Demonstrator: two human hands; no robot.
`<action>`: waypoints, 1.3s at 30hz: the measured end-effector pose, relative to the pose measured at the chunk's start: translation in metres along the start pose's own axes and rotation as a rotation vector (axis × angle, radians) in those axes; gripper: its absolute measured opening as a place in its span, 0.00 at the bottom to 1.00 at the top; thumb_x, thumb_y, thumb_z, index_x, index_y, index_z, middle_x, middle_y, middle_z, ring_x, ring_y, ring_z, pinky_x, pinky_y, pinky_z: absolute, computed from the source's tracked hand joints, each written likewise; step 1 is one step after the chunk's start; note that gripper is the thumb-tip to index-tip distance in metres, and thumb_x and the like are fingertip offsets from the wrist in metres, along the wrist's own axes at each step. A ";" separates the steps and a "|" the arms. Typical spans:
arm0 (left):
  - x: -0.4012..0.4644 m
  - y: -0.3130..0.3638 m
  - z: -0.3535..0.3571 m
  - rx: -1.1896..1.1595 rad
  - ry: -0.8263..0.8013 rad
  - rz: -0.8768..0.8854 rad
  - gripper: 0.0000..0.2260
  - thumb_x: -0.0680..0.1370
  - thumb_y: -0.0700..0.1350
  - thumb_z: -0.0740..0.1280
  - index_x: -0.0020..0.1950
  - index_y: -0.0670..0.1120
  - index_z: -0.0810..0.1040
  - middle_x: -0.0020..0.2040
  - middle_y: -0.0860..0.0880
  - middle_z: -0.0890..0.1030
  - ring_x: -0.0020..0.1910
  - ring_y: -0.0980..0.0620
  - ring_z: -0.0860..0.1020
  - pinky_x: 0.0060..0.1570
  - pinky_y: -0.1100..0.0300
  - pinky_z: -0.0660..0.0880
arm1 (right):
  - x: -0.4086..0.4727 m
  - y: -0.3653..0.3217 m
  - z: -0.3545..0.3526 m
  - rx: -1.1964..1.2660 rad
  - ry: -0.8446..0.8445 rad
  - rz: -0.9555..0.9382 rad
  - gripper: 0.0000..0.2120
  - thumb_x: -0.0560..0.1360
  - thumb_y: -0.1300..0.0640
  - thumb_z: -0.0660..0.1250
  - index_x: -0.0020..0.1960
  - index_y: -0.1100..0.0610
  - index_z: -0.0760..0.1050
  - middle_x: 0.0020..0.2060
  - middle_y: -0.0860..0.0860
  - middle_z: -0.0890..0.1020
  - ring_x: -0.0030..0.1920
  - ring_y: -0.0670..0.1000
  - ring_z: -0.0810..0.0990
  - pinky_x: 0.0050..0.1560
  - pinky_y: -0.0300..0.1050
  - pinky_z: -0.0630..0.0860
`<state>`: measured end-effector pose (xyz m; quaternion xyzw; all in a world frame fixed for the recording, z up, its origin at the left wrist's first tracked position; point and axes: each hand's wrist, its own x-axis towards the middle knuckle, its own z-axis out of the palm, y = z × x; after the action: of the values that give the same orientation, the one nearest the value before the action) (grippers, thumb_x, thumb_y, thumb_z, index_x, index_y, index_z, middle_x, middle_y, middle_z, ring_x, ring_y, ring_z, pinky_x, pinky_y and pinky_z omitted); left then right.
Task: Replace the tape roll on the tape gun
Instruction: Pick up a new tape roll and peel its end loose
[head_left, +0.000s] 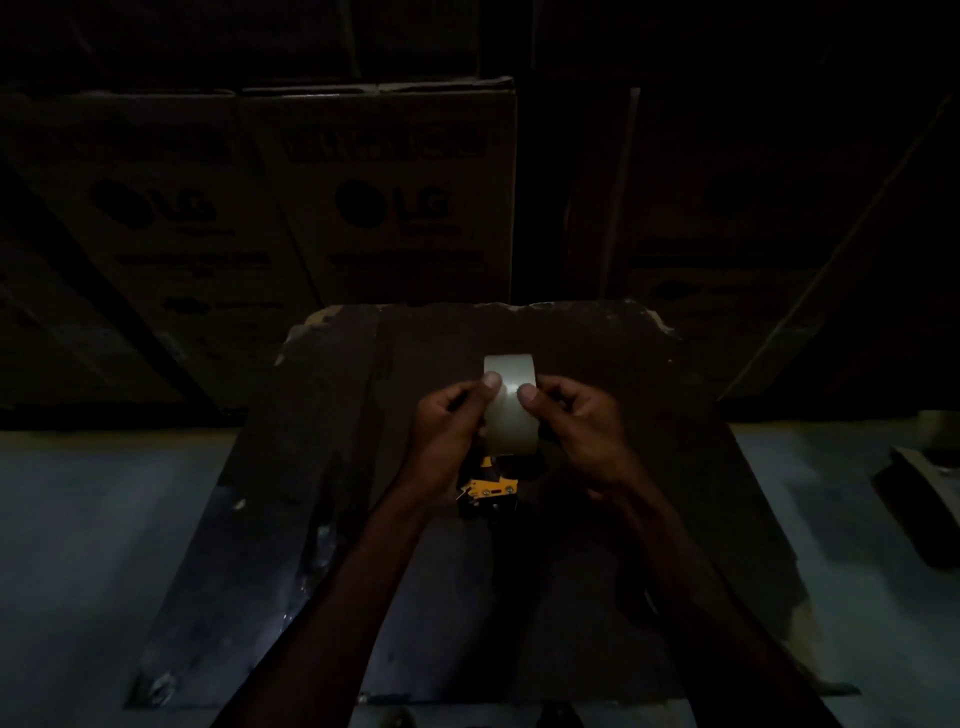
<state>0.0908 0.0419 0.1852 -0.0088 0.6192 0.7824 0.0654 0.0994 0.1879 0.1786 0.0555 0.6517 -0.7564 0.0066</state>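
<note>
1. Fingers (492, 381) of both hands curled round the tape roll (511, 410), thumbs pressed flat on its outer face near the top; left hand (451, 431) and right hand (582, 431) each closed on a side of the roll, neither spread wide.
2. Behind, stacked cardboard boxes (384, 192) printed with a logo, barely lit.
3. Below, pale floor (88, 519) on either side of a worn cardboard sheet (311, 467) serving as the work surface.
4. Held above that sheet, on edge, with the broad pale band toward the camera: the roll, pinched between the two hands, thumbs near its upper rim.
5. Just under the roll, partly hidden by it and by the left palm: the yellow-and-black tape gun (491, 491). Could not tell whether roll and gun were touching, or whether the roll was already seated on the hub.
6. Judged as the loose-end hunt or the seating step; too dark to say which.
7. Likely trouble: in such poor light, loose end missed or picked at the wrong spot, tearing a sliver instead of a full width.
8. Also possible: roll mounted the wrong way round, adhesive facing off the roller, from not checking unwind direction.
9. Smaller risk: a finger caught on the gun's serrated blade, unseen in the gloom.
</note>
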 end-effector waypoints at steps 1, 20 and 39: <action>0.001 0.003 0.000 -0.022 0.029 -0.006 0.11 0.77 0.48 0.67 0.48 0.40 0.82 0.40 0.43 0.83 0.36 0.49 0.82 0.33 0.59 0.79 | 0.000 0.001 0.001 -0.004 -0.013 -0.011 0.06 0.74 0.56 0.71 0.52 0.52 0.82 0.46 0.54 0.86 0.45 0.55 0.86 0.45 0.56 0.81; -0.003 0.007 -0.001 0.004 -0.005 0.042 0.07 0.77 0.43 0.67 0.44 0.41 0.80 0.38 0.44 0.81 0.36 0.52 0.79 0.33 0.62 0.77 | -0.005 0.008 0.003 -0.057 -0.051 -0.049 0.04 0.75 0.58 0.70 0.50 0.53 0.82 0.44 0.53 0.86 0.43 0.51 0.85 0.40 0.45 0.81; -0.007 -0.003 0.015 -0.036 -0.065 0.059 0.05 0.77 0.43 0.67 0.46 0.45 0.83 0.42 0.46 0.84 0.41 0.49 0.82 0.40 0.58 0.79 | -0.021 0.003 -0.010 0.056 0.027 -0.057 0.06 0.75 0.64 0.70 0.51 0.57 0.80 0.41 0.51 0.86 0.39 0.48 0.85 0.33 0.39 0.79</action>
<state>0.0994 0.0561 0.1866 0.0339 0.6026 0.7949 0.0621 0.1215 0.1964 0.1761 0.0471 0.6315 -0.7735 -0.0254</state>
